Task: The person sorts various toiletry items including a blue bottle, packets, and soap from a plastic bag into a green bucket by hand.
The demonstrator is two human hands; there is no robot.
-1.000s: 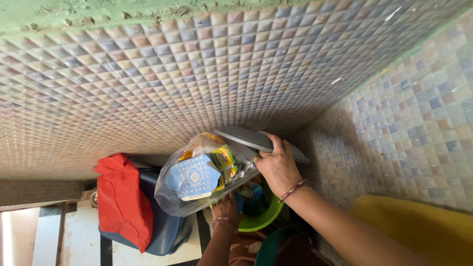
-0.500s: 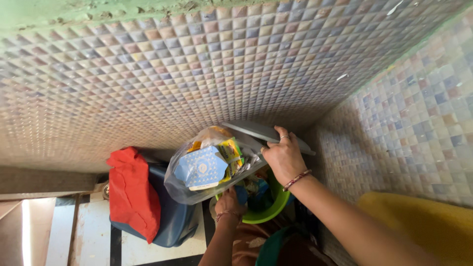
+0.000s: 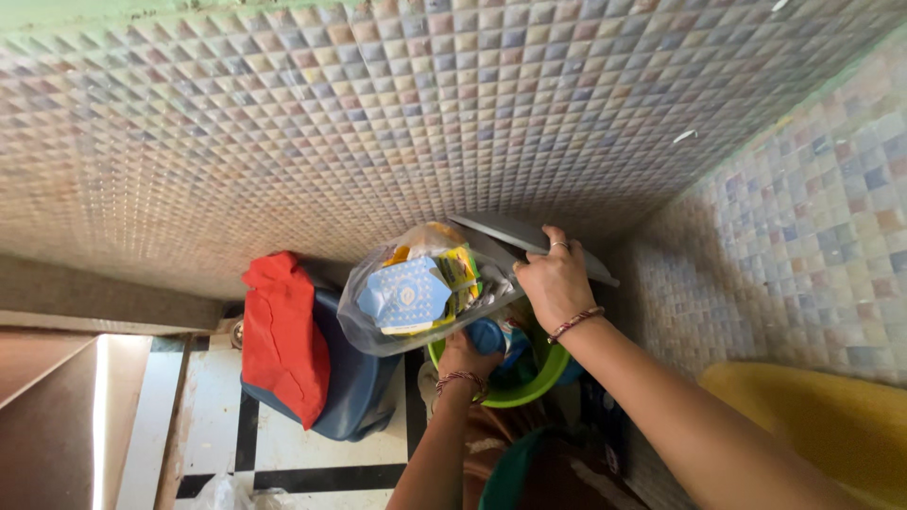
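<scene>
My right hand (image 3: 556, 281) grips the edge of a grey lid (image 3: 515, 236), tilted up over a green bin (image 3: 529, 382) in the tiled corner. My left hand (image 3: 465, 358) is below a clear plastic bag (image 3: 416, 293) full of rubbish, with a blue-and-white carton and yellow wrappers inside; it holds the bag from underneath, above the green bin's rim. The fingers of that hand are partly hidden by the bag. Both wrists wear thread bracelets.
A dark blue bin (image 3: 354, 387) with a red cloth (image 3: 283, 335) draped over it stands left of the green bin. Mosaic-tiled walls (image 3: 378, 123) meet in the corner behind. A yellow object (image 3: 812, 425) lies at the right. White floor tiles with black lines (image 3: 283, 453) show below.
The view has shifted, so bins, bag and hands sit further right and a little lower in frame. The bag has moved slightly closer over the green bin; the lid stays raised.
</scene>
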